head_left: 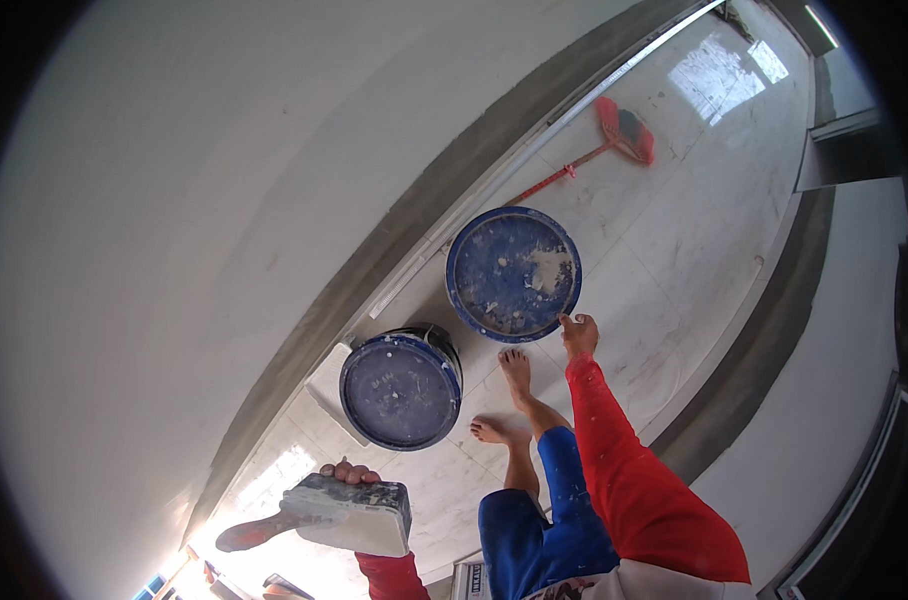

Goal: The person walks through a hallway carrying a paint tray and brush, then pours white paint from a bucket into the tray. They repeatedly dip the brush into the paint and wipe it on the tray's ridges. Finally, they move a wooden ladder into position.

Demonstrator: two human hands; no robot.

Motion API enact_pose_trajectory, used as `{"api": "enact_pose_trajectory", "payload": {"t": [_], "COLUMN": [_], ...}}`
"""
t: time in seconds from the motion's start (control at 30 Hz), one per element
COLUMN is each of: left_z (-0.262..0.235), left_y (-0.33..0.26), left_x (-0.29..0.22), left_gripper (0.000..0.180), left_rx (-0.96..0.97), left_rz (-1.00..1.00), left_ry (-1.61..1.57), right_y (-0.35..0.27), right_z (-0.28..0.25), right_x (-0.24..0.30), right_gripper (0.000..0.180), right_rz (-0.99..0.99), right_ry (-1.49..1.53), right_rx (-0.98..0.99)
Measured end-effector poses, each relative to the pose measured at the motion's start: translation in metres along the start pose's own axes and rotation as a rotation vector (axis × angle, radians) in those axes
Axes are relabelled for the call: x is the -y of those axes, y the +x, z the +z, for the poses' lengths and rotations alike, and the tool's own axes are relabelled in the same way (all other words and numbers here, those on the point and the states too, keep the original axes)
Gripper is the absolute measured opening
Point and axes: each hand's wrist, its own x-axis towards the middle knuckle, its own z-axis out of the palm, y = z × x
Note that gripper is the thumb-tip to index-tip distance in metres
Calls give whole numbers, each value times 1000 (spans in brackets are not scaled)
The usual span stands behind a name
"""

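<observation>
1. Blue-lidded bucket (514,273): on the tiled floor by the wall, lid splashed with white. Right hand (578,334) touches its near rim, fingers extended, nothing gripped. Likely heavy if full; the rigid rim should be the firmest hold.
2. Plaster-caked trowel (346,513): gripped in the left hand (349,472); stiff, probably slippery where wet.
3. Second bucket (401,389): just beside the first.

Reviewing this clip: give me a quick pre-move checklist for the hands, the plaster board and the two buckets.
1. Left hand grips the plaster board: ok.
2. Board carries plaster: cannot tell.
3. Right hand at the rim of the far bucket lid: ok, touching its edge.
4. Near bucket lid on: ok.
5. Bare feet apart from both buckets: ok.
6. Broom out of the way: ok, lying by the wall.
</observation>
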Motion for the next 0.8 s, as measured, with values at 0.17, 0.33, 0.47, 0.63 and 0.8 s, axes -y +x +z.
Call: {"api": "enact_pose_trajectory", "payload": {"t": [0.17, 0.33, 0.47, 0.63, 0.8], "left_z": [1, -7, -8, 19, 18], "left_y": [-5, 2, 7, 19, -5], "left_x": [-1, 14, 20, 32, 28], "left_gripper": [59, 54, 52, 50, 44], "left_rx": [-29, -85, -114, -56, 0], "left_rz": [56, 4, -1, 8, -8], "left_ry": [31, 40, 4, -3, -50], "right_y": [-61, -74, -84, -62, -80], "right_z": [-4, 17, 40, 36, -17], "right_x": [54, 87, 103, 137, 121], "right_gripper": [55, 64, 70, 51, 46], "right_rz": [-373, -848, -851, -814, -839], "right_ry": [-389, -764, -896, -1065, -1052], "right_rx": [72, 125, 246, 356, 597]}}
